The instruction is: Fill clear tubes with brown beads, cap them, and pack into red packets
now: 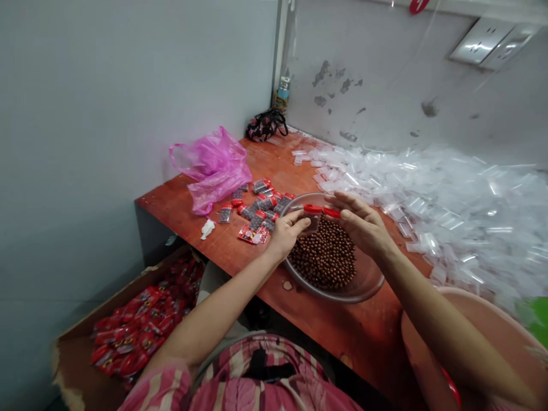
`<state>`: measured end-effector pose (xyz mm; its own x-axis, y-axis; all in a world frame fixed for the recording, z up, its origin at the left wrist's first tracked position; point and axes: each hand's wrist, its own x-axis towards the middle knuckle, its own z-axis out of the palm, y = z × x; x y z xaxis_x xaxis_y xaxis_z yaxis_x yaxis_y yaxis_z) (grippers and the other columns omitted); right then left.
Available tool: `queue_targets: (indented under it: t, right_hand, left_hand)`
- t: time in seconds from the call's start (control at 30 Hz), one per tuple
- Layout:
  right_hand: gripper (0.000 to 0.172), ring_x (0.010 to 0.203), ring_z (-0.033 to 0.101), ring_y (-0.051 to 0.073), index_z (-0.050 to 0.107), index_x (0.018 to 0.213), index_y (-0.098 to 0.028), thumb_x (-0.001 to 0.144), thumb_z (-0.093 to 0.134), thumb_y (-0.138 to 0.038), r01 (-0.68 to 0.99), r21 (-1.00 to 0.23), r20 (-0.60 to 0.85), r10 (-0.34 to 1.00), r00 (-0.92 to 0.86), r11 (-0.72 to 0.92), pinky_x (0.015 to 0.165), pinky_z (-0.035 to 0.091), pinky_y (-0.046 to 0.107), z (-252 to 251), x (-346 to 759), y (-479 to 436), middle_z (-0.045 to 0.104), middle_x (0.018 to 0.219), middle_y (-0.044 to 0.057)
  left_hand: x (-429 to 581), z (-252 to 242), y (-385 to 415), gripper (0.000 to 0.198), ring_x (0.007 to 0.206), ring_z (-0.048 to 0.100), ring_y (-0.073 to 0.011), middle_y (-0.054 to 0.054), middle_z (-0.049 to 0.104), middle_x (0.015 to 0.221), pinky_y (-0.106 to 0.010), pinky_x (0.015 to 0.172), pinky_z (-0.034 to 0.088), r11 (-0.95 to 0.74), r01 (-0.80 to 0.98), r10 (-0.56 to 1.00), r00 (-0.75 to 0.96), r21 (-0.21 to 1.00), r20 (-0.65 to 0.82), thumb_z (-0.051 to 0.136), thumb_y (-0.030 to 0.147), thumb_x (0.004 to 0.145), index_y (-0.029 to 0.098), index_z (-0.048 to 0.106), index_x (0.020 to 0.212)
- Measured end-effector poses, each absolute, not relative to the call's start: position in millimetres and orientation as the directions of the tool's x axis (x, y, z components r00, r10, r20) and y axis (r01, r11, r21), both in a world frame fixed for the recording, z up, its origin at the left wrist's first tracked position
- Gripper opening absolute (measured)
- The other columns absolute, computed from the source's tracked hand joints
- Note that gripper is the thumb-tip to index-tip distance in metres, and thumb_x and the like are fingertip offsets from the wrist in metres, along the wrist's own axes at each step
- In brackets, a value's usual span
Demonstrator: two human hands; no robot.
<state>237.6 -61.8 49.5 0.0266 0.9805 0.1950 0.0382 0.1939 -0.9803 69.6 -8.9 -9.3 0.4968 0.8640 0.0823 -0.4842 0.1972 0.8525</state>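
Both hands meet over a clear bowl [363, 285] full of small brown balls [327, 257]. Between them is a small clear pouch with a red top strip [321, 211]. My left hand [287, 233] pinches the pouch's left end with thumb and fingers. Its right end is gripped by my right hand [359, 222], palm turned towards me. Just left of the bowl lie several filled pouches with red tops [261, 208] on the red-brown table [274, 162].
A big heap of empty clear pouches [436, 200] covers the table's right side. A pink plastic bag [214, 165], a dark bag [265, 124] and a bottle [282, 94] sit at the back. A cardboard box of red packets [141, 325] stands lower left; a pink basin [492, 331] lower right.
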Motion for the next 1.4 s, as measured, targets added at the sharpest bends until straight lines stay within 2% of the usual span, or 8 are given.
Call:
queue_targets:
  t: [0.23,0.47,0.67,1.0,1.17,1.27,1.33,1.4]
  right_hand:
    - [0.027,0.064,0.061,0.008,0.071,0.083,-0.022,0.063,0.082,-0.036,-0.25,-0.967,0.016,0.993,0.116,0.044,0.061,0.053,0.02,34.5,247.2,-60.8,0.067,0.078,-0.001]
    - [0.044,0.09,0.064,0.02,0.069,0.09,-0.02,0.069,0.069,-0.059,-0.309,-0.947,-0.08,0.995,-0.052,-0.092,0.075,0.056,0.034,37.4,231.3,-58.4,0.069,0.093,0.006]
    - [0.028,0.077,0.064,0.016,0.066,0.092,-0.023,0.07,0.072,-0.04,-0.397,-0.838,-0.326,0.927,-0.186,-0.374,0.075,0.057,0.038,34.8,223.0,-65.4,0.07,0.084,0.0]
    - [0.016,0.072,0.061,0.013,0.065,0.079,-0.016,0.067,0.065,-0.027,-0.44,-0.865,-0.247,0.968,-0.043,-0.241,0.068,0.057,0.03,33.0,200.3,-63.7,0.068,0.082,0.003]
    - [0.042,0.09,0.063,0.017,0.061,0.108,-0.022,0.076,0.065,-0.048,-0.22,-0.953,-0.179,0.972,-0.153,-0.21,0.066,0.058,0.03,49.1,236.1,-58.1,0.063,0.115,0.007]
    - [0.041,0.096,0.063,0.018,0.06,0.109,-0.022,0.08,0.059,-0.051,0.13,-0.99,0.073,0.985,0.155,0.053,0.069,0.058,0.03,51.1,295.8,-42.4,0.062,0.117,0.008]
    - [0.037,0.091,0.064,0.018,0.058,0.112,-0.019,0.087,0.052,-0.044,0.476,-0.879,0.177,0.925,0.337,-0.005,0.073,0.057,0.032,41.2,341.1,-26.9,0.065,0.111,0.008]
    - [0.035,0.098,0.063,0.021,0.058,0.116,-0.014,0.088,0.051,-0.033,0.811,-0.523,0.104,0.925,0.366,-0.263,0.084,0.053,0.035,23.6,379.1,-10.3,0.066,0.112,0.011]
  left_hand:
    - [67.7,-11.4,-10.1,0.032,0.09,0.065,-0.0196,-0.005,0.072,0.098,-0.033,0.088,0.049,0.006,-0.375,0.863,0.47,0.927,0.184,0.066,0.033,0.075,0.015,0.071,0.102]
    - [63.2,-11.6,-11.8,0.029,0.112,0.058,-0.0224,-0.009,0.067,0.115,-0.037,0.104,0.04,-0.296,-0.158,0.81,0.481,0.942,0.335,0.061,0.023,0.08,0.017,0.07,0.107]
    - [64.4,-17.8,-13.6,0.032,0.12,0.053,-0.0203,-0.008,0.061,0.122,-0.037,0.109,0.035,-0.358,-0.062,0.821,0.455,0.932,0.346,0.063,0.019,0.078,0.023,0.069,0.109]
    - [61.7,-14.0,-15.6,0.029,0.118,0.054,-0.0201,-0.007,0.063,0.121,-0.036,0.107,0.038,-0.439,-0.024,0.794,0.459,0.898,0.4,0.06,0.023,0.081,0.022,0.07,0.109]
    - [59.6,-3.6,-11.9,0.033,0.111,0.059,-0.021,-0.007,0.065,0.12,-0.036,0.103,0.043,-0.353,-0.032,0.837,0.436,0.935,0.331,0.059,0.029,0.083,0.018,0.067,0.113]
    - [48.7,3.8,7.5,0.038,0.098,0.065,-0.0211,-0.007,0.07,0.109,-0.036,0.093,0.05,-0.299,0.031,0.922,0.266,0.954,0.28,0.061,0.035,0.08,0.015,0.066,0.113]
    - [38.3,1.9,30.7,0.04,0.095,0.065,-0.0204,-0.006,0.07,0.107,-0.035,0.092,0.05,-0.314,0.089,0.943,0.149,0.945,0.299,0.061,0.038,0.08,0.015,0.066,0.113]
    - [27.8,-8.1,58.3,0.04,0.096,0.065,-0.02,-0.005,0.07,0.109,-0.035,0.094,0.049,-0.326,0.164,0.945,0.095,0.931,0.314,0.06,0.038,0.08,0.017,0.066,0.113]
